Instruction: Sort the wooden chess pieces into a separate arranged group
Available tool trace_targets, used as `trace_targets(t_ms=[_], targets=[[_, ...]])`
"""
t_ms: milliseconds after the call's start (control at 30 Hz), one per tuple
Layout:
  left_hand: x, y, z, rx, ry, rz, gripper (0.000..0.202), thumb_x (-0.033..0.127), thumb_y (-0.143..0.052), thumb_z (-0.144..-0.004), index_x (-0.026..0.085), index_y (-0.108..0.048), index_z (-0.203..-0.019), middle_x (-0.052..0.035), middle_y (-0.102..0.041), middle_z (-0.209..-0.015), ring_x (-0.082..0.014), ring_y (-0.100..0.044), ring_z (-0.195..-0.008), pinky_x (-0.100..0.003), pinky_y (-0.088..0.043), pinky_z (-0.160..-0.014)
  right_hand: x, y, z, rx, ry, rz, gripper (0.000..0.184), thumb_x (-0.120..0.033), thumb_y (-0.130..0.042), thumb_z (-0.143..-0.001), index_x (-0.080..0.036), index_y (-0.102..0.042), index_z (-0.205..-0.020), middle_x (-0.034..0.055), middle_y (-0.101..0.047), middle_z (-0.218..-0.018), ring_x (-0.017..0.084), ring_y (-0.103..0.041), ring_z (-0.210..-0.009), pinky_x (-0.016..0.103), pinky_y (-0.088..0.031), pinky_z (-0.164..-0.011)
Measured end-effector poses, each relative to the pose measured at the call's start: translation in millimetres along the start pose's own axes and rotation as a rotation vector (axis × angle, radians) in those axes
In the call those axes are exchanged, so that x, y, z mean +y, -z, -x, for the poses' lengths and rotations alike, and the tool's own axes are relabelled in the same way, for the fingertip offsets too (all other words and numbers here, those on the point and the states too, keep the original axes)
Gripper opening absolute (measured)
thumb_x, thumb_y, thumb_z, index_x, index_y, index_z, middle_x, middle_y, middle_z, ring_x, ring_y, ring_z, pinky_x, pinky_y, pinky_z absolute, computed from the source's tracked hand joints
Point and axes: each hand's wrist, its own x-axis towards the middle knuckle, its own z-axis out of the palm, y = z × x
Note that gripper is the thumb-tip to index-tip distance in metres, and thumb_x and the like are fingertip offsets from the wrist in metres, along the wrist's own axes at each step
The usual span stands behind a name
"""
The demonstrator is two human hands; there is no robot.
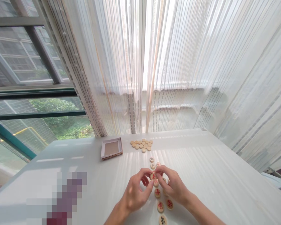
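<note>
My left hand and my right hand meet over the table around one round wooden xiangqi piece marked with a red character. Fingers of both hands curl in and pinch this piece at its edges. Beneath and behind my fingers lie other pieces, partly hidden. Toward me runs a line of face-up pieces: a red-marked piece, a second red-marked piece and a black-marked piece. Another red piece sits below my right hand. Beyond my fingertips are two black-marked pieces, the farther piece and the nearer piece.
A cluster of several blank-faced pieces lies near the table's far edge. Left of it is a shallow open box. The white table reaches a sheer curtain and a window at the left. A pixelated blur covers the lower left.
</note>
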Motion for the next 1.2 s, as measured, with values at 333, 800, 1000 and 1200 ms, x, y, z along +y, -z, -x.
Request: trace_targets(t_ms=[333,800,1000,1200], targets=[[3.2,2.8,-1.4,-0.009,0.06,0.074,0.02,0.028,-0.057,-0.096,0.019,-0.059,-0.113,-0.0072,-0.072,-0.097,-0.0171,-0.067,-0.074,-0.027,-0.054,-0.069,0.9,-1.0,-0.1,-0.025,0.038,0.022,0.011,-0.021,-0.058,-0.093,-0.024,-0.059,-0.104,0.0022,-0.069,-0.092,0.017,-0.064,-0.08,0.032,-0.053,-0.081],[-2.7,-4.5,-4.0,0.037,0.142,0.133,0.022,0.037,-0.053,-0.099,0.017,-0.062,-0.099,-0.0067,-0.073,-0.085,-0.0167,-0.066,-0.068,-0.026,-0.052,-0.064,0.9,-3.6,3.3,-0.037,0.069,0.044,0.018,-0.017,-0.063,-0.088,-0.024,-0.059,-0.105,0.0011,-0.068,-0.092,0.017,-0.064,-0.082,0.03,-0.051,-0.079],[-0.6,-1.9,-1.7,0.004,0.106,0.089,0.023,0.032,-0.055,-0.097,0.018,-0.059,-0.115,-0.0073,-0.071,-0.095,-0.0163,-0.066,-0.069,-0.026,-0.053,-0.065,1.9,-0.8,1.0,-0.017,0.052,0.03,0.017,-0.02,-0.061,-0.09,-0.024,-0.059,-0.106,0.0019,-0.069,-0.091,0.017,-0.064,-0.08,0.031,-0.053,-0.081],[2.0,-1.3,-1.3,0.0,0.069,0.074,0.022,0.028,-0.059,-0.094,0.02,-0.059,-0.114,-0.0069,-0.07,-0.096,-0.0173,-0.067,-0.071,-0.028,-0.055,-0.067,-1.4,1.8,-0.3,-0.039,0.046,0.009,0.01,-0.022,-0.053,-0.097,-0.022,-0.06,-0.103,0.0036,-0.068,-0.091,0.017,-0.063,-0.08,0.031,-0.053,-0.079]])
